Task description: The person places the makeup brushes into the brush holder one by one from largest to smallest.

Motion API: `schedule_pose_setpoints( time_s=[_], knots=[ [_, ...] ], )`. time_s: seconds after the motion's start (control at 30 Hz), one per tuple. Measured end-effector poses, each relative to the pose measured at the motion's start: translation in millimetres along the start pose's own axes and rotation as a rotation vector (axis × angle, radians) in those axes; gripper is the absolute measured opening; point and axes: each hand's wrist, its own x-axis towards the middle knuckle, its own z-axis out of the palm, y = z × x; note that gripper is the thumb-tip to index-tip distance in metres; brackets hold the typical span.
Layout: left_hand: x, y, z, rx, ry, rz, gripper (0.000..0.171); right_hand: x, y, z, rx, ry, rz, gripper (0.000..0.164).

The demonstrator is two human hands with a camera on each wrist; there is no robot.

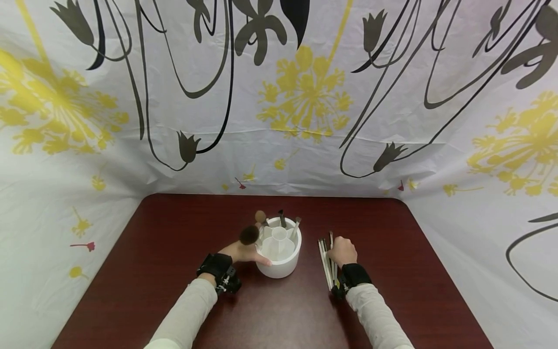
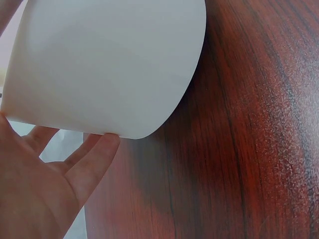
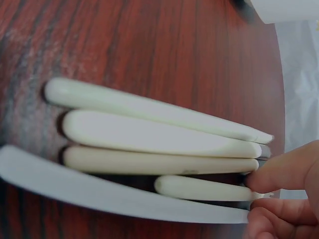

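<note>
A white round brush holder [image 1: 283,269] with inner compartments stands on the table, several makeup brushes upright in it. My left hand [image 1: 246,253] grips its left side, thumb along the front; in the left wrist view the fingertips press the white wall [image 2: 114,64]. A large dark brush head [image 1: 249,235] and a tan one [image 1: 260,216] rise above that hand. To the right, my right hand [image 1: 343,251] is over a row of makeup brushes [image 1: 324,265] lying on the table. Its thumb and fingertips pinch the far end of a short pale-handled brush [image 3: 204,188], whose head they hide.
Beside the pinched brush lie longer pale handles [image 3: 159,134], side by side, and a curved white one [image 3: 109,194]. The dark red wood-grain table [image 1: 174,232] ends at a patterned white curtain [image 1: 279,165] behind and at both sides.
</note>
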Motion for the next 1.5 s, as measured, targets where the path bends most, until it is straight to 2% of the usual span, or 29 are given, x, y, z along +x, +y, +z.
schedule_pose_setpoints(
  time_s=[0.2,0.37,0.73,0.97,1.3,1.5],
  knots=[
    [0.5,-0.4,0.2,0.007,-0.001,-0.012,0.125,-2.0,0.2,0.1,0.024,-0.002,0.03,0.035],
    [-0.4,0.5,-0.3,0.003,-0.008,-0.025,0.127,-3.5,-0.1,0.1,0.053,0.005,0.024,0.039],
    [1.0,-2.9,-0.9,-0.004,-0.019,-0.02,0.13,-2.8,0.8,-8.3,0.104,0.03,-0.022,0.041],
    [1.2,-1.2,1.0,0.017,-0.01,-0.008,0.124,-4.6,-5.2,-20.3,0.121,0.065,-0.065,0.04],
    [1.7,-2.9,0.9,0.023,-0.001,0.014,0.123,-6.0,-13.6,-38.1,0.176,0.112,-0.089,0.024],
    [1.9,-3.3,0.1,0.001,0.0,0.035,0.122,-6.7,-21.6,-46.8,0.183,0.192,-0.141,0.017]
  ],
)
